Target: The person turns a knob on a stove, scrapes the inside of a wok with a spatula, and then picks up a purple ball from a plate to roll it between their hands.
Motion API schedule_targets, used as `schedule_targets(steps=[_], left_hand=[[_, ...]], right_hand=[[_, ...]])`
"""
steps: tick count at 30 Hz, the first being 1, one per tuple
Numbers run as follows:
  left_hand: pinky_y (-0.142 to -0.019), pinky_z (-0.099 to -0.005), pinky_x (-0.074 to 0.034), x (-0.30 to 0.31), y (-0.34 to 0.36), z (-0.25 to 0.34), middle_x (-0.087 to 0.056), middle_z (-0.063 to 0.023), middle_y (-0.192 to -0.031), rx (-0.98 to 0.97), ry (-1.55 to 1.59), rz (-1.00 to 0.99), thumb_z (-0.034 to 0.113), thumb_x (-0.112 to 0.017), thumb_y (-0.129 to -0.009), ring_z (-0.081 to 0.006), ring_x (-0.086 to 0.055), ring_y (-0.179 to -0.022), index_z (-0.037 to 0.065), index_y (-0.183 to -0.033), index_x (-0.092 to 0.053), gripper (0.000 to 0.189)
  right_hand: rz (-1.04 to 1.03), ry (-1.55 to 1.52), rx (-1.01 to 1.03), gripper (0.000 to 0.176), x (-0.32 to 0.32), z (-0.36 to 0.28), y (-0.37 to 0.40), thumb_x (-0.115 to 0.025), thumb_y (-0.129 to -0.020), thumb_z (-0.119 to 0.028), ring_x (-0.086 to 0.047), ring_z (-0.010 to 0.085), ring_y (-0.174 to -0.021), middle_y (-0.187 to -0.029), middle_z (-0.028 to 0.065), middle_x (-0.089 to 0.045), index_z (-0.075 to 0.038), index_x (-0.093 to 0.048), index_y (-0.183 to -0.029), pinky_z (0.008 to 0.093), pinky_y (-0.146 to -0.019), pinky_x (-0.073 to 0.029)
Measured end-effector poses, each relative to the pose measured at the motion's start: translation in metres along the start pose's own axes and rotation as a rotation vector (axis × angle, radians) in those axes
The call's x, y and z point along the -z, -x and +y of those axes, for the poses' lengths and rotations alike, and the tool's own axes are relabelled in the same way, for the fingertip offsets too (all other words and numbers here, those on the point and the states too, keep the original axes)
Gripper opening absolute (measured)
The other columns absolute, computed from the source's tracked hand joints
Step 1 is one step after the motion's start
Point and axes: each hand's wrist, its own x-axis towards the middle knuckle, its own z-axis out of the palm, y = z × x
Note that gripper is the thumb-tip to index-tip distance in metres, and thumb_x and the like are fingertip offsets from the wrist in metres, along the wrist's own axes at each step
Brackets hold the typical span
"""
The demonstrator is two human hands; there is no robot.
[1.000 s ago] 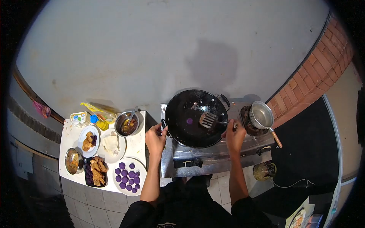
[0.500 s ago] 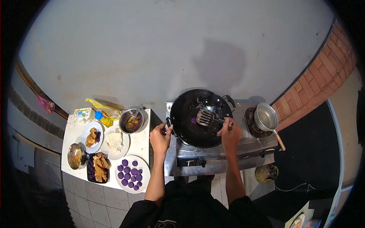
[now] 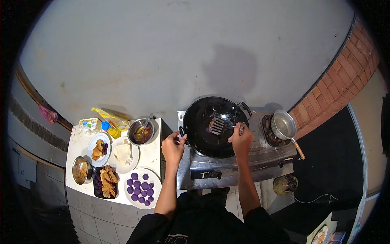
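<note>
A black wok sits on the stove, dark and shiny inside. My left hand is closed on the wok's left handle. In my right hand is the handle of a slotted spatula, whose metal head rests inside the wok. Something purple shows faintly under the spatula's head, mostly hidden by it.
Left, a white table bears a plate of purple balls, a tray of fried pieces, a metal bowl and a yellow bottle. Right of the wok, a strainer sits on the second burner.
The spatula's head has shifted slightly left and now covers most of the purple piece that showed beside it. My right hand has moved a little left with it. My left hand stays on the handle.
</note>
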Motion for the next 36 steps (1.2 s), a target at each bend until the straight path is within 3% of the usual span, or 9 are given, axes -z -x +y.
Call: schedule_targets(steps=[14,26,36], left_hand=[[-0.065,-0.0384,-0.054,0.001,0.000,0.000,-0.072,-0.0139,-0.075,-0.009,-0.011,-0.004,0.028,-0.081,-0.082,-0.0289,-0.070,-0.066,0.002,-0.106,-0.075,0.036],[-0.063,-0.0364,-0.053,0.004,0.001,0.006,-0.071,-0.0109,-0.073,-0.019,-0.028,-0.006,0.027,-0.081,-0.082,-0.0241,-0.068,-0.062,0.002,-0.108,-0.075,0.036],[-0.063,-0.0373,-0.053,0.002,0.001,0.004,-0.072,-0.0097,-0.073,0.001,-0.024,-0.008,0.026,-0.081,-0.082,-0.0251,-0.069,-0.064,0.004,-0.109,-0.075,0.036]], right_hand=[[0.018,0.044,0.023,0.027,-0.015,0.005,-0.004,-0.056,-0.101,-0.014,-0.062,0.0144,-0.045,-0.058,0.0094,-0.063,0.010,-0.066,-0.097,0.0274,-0.041,-0.050],[0.003,0.044,0.027,0.026,-0.012,-0.001,0.000,-0.056,-0.101,-0.014,-0.062,0.0144,-0.044,-0.057,0.0094,-0.063,0.009,-0.067,-0.098,0.0282,-0.041,-0.051],[0.005,0.097,0.017,0.026,0.010,0.003,0.003,-0.058,-0.099,-0.015,-0.063,0.0179,-0.044,-0.056,0.0116,-0.062,0.009,-0.067,-0.099,0.0301,-0.043,-0.048]])
